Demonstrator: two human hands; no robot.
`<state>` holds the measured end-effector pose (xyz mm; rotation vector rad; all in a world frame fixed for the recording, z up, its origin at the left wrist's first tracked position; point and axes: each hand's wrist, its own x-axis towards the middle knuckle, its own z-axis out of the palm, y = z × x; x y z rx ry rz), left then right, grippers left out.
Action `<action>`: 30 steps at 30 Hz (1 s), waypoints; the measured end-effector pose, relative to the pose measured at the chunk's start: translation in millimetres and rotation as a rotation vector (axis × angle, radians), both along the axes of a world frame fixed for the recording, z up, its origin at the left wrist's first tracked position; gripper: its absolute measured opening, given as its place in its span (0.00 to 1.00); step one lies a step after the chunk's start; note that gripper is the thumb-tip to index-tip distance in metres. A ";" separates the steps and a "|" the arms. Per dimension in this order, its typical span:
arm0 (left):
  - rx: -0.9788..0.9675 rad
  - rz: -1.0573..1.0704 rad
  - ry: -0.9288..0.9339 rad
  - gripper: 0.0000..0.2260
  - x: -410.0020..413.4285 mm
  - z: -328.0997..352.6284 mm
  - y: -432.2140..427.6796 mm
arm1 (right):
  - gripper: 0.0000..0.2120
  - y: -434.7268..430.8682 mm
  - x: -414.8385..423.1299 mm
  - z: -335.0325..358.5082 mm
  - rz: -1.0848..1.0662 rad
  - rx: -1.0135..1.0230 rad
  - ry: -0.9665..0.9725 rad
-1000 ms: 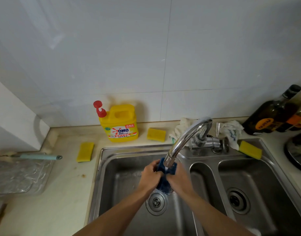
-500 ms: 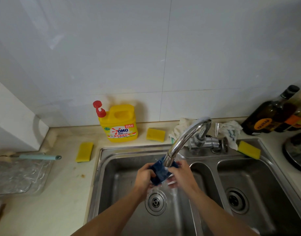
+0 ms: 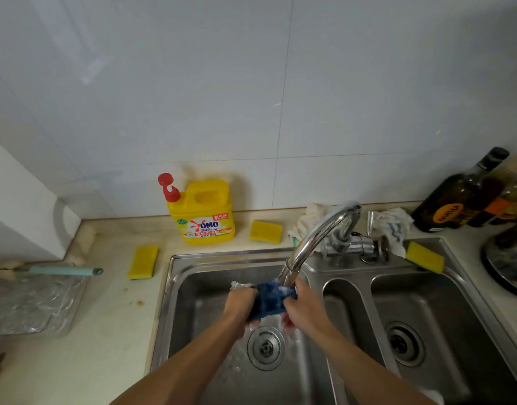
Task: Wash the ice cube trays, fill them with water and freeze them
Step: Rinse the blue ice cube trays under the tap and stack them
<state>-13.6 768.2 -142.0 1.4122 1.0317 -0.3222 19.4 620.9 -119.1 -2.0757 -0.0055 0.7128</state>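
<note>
From my station I see both hands working over the left basin of the stainless steel double sink [image 3: 222, 256]. The small dark blue ice cube tray [image 3: 270, 301] is held between them, right under the mouth of the curved chrome faucet [image 3: 315, 244] and above the round drain strainer [image 3: 265, 347]. The left hand [image 3: 239, 302] grips the tray's left end with its fingers curled round it. The right hand [image 3: 302, 309] grips the right end, fingers wrapped under the edge. Water and pale suds show at the tray's upper left corner, and droplets spot the basin floor near the strainer. On the cream bench [image 3: 111, 331] behind the sink stands a yellow detergent jug with a red pump [image 3: 204, 214]. One yellow sponge [image 3: 265, 231] lies just to the jug's right and a second yellow sponge [image 3: 143, 261] left of the sink. A third yellow sponge [image 3: 424, 256] rests on the sink's back rim, near crumpled white cloths [image 3: 393, 226]. A dark glass bottle [image 3: 456, 197] leans at the far right.
</note>
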 end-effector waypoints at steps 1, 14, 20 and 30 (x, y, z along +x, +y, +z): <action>0.019 -0.033 -0.015 0.08 0.8 -1.0 0.1 | 0.11 -2.4 2.1 -1.2 -0.014 0.006 0.022; -0.045 -0.268 -0.282 0.15 1.9 3.8 -12.4 | 0.06 -17.9 17.2 -10.0 -0.258 -0.030 0.106; 0.024 -0.280 -0.228 0.14 -3.5 -5.6 -6.5 | 0.03 -5.1 14.6 -10.3 -0.103 -0.033 0.011; 0.144 -0.125 -0.293 0.13 4.2 -5.8 -11.1 | 0.02 -15.9 16.4 -2.9 -0.171 0.028 0.161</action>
